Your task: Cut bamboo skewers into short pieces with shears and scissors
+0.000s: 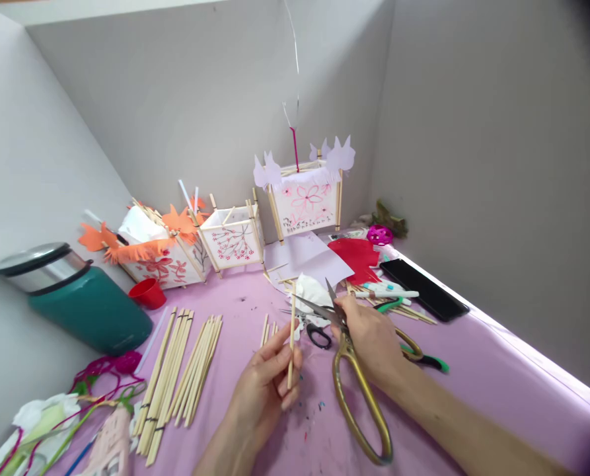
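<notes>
Pinched upright between the thumb and fingers of my left hand [267,380] is a thin wooden stick [291,344]. My right hand [371,334] is closed around large gold-handled scissors [359,396], gripping them near the pivot rather than by the loops. Their blades are apart, and one blade tip reaches close to the top of the stick; I cannot tell whether it touches. Behind the stick lie small black-handled scissors [318,336] and a crumpled white tissue [312,291]. To the left of my left hand are loose sticks [198,367] and sticks tied with black bands [168,380].
Paper lanterns on stick frames stand at the back: one with purple cutouts [307,201], a plain one [235,244], one with orange trim [160,268]. A teal bottle [91,307], red cup [147,293] and pink glue gun [110,443] are left; a black phone [423,289] is right.
</notes>
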`<action>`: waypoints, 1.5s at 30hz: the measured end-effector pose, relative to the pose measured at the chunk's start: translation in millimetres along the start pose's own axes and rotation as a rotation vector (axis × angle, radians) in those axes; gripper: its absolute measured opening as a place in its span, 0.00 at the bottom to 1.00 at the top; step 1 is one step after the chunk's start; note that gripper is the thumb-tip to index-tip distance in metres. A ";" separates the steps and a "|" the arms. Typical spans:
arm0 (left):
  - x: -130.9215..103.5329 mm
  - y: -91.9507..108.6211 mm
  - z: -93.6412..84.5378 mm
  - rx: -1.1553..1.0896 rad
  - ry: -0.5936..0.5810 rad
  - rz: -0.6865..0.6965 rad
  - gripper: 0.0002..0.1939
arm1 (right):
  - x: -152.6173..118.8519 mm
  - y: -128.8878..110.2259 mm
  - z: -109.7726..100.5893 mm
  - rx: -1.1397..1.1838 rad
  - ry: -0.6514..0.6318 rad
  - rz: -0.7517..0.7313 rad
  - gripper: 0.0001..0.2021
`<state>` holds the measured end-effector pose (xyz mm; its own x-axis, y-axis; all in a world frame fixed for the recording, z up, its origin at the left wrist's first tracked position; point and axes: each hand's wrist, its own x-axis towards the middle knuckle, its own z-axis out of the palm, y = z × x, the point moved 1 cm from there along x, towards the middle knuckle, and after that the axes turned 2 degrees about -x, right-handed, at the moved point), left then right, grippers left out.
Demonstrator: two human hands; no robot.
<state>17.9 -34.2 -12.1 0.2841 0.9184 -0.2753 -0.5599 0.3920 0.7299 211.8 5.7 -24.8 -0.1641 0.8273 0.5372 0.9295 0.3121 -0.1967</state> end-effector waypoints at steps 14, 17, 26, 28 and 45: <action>1.3 1.8 1.7 -0.018 0.010 0.048 0.21 | -15.3 -21.2 3.1 0.134 -0.109 -0.170 0.14; 1.8 1.6 -0.2 -0.022 0.016 0.061 0.20 | -18.0 -24.1 3.3 0.114 -0.111 -0.204 0.13; -3.1 -3.5 -4.7 0.003 -0.047 0.029 0.20 | -4.6 -15.2 2.6 -0.073 -0.175 -0.072 0.06; -3.3 -3.6 -2.9 -0.002 -0.042 0.028 0.22 | -4.3 -15.2 1.9 -0.071 -0.175 -0.060 0.05; -5.2 -2.8 -4.0 0.033 -0.051 -0.010 0.24 | 2.7 -11.1 -2.5 -0.094 -0.202 -0.013 0.06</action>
<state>14.9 -39.9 -15.2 0.3290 0.9104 -0.2507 -0.5315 0.3980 0.7477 201.9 3.3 -19.2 -0.2299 0.9035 0.3617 0.9522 0.2856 -0.1083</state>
